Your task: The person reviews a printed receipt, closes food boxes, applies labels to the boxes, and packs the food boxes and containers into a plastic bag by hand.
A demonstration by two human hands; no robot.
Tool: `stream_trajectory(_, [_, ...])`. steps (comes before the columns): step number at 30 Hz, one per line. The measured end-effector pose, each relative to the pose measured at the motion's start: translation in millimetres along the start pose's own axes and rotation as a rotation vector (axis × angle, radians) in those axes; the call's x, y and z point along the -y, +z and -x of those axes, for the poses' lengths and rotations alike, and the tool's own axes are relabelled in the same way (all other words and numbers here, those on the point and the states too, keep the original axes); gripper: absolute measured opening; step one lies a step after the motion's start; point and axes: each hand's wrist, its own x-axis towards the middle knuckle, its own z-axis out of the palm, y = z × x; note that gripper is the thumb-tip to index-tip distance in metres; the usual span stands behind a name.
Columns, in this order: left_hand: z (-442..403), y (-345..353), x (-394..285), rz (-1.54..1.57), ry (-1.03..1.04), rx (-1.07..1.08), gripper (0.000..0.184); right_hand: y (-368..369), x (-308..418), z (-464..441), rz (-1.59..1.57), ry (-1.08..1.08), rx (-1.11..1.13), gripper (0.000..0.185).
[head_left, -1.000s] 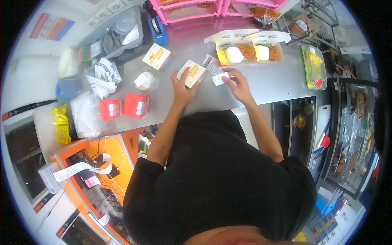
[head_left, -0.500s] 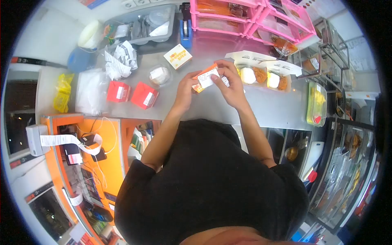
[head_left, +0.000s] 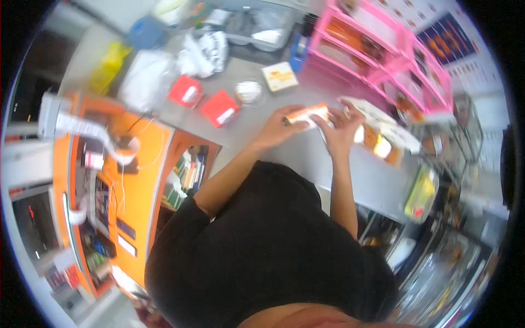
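Note:
My left hand (head_left: 280,129) grips the left end of a small orange-and-white box (head_left: 307,113), which is tilted above the metal counter. At its other end my right hand (head_left: 343,130) is closed, the thumb pressed on the white face and the fingertips bent behind. Motion blur hides the print on that face. To the right of my right hand lies an open long carton (head_left: 391,152) with white and browned fried food, its lid (head_left: 377,117) folded back. Behind the hands stands a small white box with yellow print (head_left: 279,77).
Two red boxes (head_left: 220,109) (head_left: 186,92) with white labels and a round clear tub (head_left: 248,92) are on the left. Pink stacked baskets (head_left: 377,52) and a blue tape dispenser (head_left: 298,53) stand at the back. A container with yellow contents (head_left: 421,193) sits at the right edge.
The view has turned and shifted, so the counter appears slanted. The box is tipped, showing its orange edge along the top, and my hands have moved a little further apart along it.

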Motion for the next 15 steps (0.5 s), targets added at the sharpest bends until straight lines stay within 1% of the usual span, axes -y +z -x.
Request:
stream_trajectory(1, [-5.2, -5.9, 19.5, -0.045, 0.071, 0.003, 0.082, 2.2, -15.8, 1.0, -0.108, 0.078, 0.011, 0.045])
stream_trajectory(2, [-5.0, -11.3, 33.6, -0.161, 0.122, -0.026, 0.087, 0.8, -35.5, 4.1, -0.154, 0.134, 0.082, 0.050])
stream_trajectory(4, [1.7, -20.5, 53.8, -0.400, 0.205, -0.089, 0.097, 3.2, -64.0, 13.7, 0.016, 0.196, 0.157, 0.047])
stream_trajectory(6, [-1.2, -28.7, 68.4, -0.499, 0.201, -0.051, 0.101, 2.5, -107.1, 27.6, -0.198, 0.325, 0.132, 0.041])
stream_trajectory(7, [-5.6, -31.9, 70.0, -0.543, 0.198, -0.026, 0.103, 7.2, -107.5, 30.7, -0.231, 0.405, 0.084, 0.038])
stream_trajectory(8, [-10.3, -35.0, 68.6, -0.687, 0.242, -0.028, 0.106, 9.6, -107.3, 34.7, -0.258, 0.488, 0.031, 0.036])
stream_trajectory(10, [-16.2, -44.6, 64.3, -0.975, 0.313, -0.013, 0.111, 2.2, -155.4, 38.9, 0.040, 0.336, 0.122, 0.038])
stream_trajectory(11, [-13.4, -51.4, 54.4, -1.194, 0.294, 0.079, 0.109, -0.4, -171.8, 34.6, 0.188, 0.247, 0.158, 0.039])
stream_trajectory(12, [-10.7, -57.0, 50.7, -1.112, 0.322, 0.048, 0.109, 3.7, -160.4, 26.9, 0.329, 0.222, 0.157, 0.042])
stream_trajectory(14, [1.3, -68.9, 42.4, -0.950, 0.386, 0.000, 0.108, 23.0, -114.8, 10.1, 0.606, 0.167, 0.135, 0.046])
stream_trajectory(15, [18.0, -83.1, 12.9, -0.871, 0.357, -0.035, 0.090, 42.9, -92.9, -5.4, 0.626, 0.044, 0.113, 0.040])
